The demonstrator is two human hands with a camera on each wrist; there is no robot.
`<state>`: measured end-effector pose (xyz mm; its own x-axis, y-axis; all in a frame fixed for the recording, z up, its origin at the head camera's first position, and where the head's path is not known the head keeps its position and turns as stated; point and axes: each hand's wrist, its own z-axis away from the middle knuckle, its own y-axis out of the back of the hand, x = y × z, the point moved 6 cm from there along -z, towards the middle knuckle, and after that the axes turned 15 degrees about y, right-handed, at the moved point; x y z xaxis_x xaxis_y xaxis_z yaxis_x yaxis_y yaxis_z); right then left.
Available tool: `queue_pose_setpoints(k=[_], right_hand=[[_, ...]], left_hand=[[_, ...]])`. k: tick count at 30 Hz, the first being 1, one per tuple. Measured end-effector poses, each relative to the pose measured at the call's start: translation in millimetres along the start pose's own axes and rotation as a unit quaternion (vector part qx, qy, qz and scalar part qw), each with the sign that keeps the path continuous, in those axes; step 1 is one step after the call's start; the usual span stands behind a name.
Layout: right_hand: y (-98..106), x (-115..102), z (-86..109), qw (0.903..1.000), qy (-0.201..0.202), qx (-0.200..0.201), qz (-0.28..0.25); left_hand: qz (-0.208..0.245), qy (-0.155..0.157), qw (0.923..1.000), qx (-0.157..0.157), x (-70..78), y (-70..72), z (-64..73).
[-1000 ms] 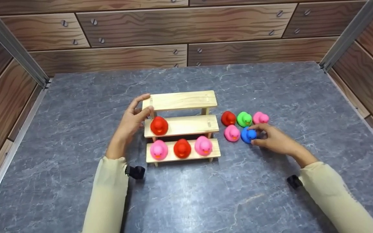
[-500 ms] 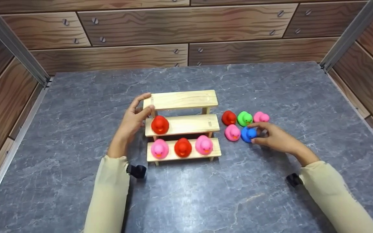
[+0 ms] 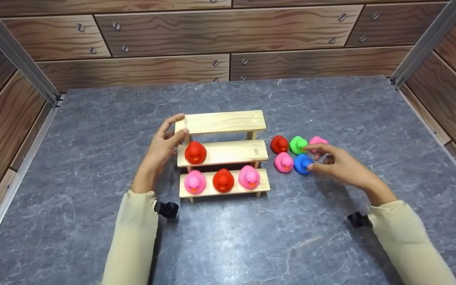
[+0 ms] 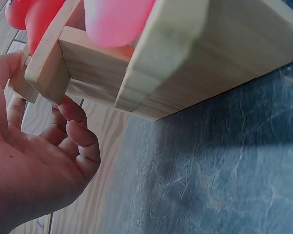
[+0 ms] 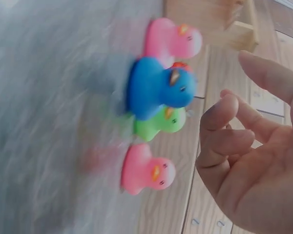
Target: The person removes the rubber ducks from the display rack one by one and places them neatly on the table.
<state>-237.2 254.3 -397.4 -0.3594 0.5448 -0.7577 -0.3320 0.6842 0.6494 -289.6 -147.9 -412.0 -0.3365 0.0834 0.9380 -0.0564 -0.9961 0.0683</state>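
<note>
At the left end of a three-step wooden shelf (image 3: 228,151), my left hand (image 3: 160,146) grips the top step between thumb and fingers. In the left wrist view, that hand (image 4: 44,156) has its fingertips at the shelf's wooden edges. A blue rubber duck (image 3: 301,164) stands on the table to the right, nearest my right hand (image 3: 341,168). The right wrist view has the right hand (image 5: 263,146) with thumb and fingers spread, apart from the blue duck (image 5: 154,87). Close by are a green duck (image 3: 298,145) and a pink duck (image 3: 316,143), the latter partly behind the fingers.
Another red duck (image 3: 279,144) and pink duck (image 3: 283,162) stand between the shelf and the blue duck. A red duck (image 3: 195,152) sits on the middle step. The bottom step bears two pink ducks, one at left (image 3: 194,182), and a red duck (image 3: 223,180).
My right hand has let go of the blue duck and drawn back slightly, its fingers wider apart. The blue duck stays in place. My left hand keeps its grip on the shelf.
</note>
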Motion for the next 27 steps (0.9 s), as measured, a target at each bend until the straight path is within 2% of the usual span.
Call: queue_pose_setpoints(k=[7,18,27], right_hand=[[-1,-17,-1.5,0.9983,0.017,0.022,-0.051],[-2,-34,-7.9,0.9968,0.007,0.030,-0.073],[-15,-47,-19.9,0.9943,0.033,0.028,-0.098]], left_hand=[[-0.002,-0.003,1.0000,-0.001,0.6,0.3,0.1],[-0.008,0.004,1.0000,-0.002,1.0,0.3,0.9],[-0.017,0.006,0.9998,0.005,0.6,2.4,0.8]])
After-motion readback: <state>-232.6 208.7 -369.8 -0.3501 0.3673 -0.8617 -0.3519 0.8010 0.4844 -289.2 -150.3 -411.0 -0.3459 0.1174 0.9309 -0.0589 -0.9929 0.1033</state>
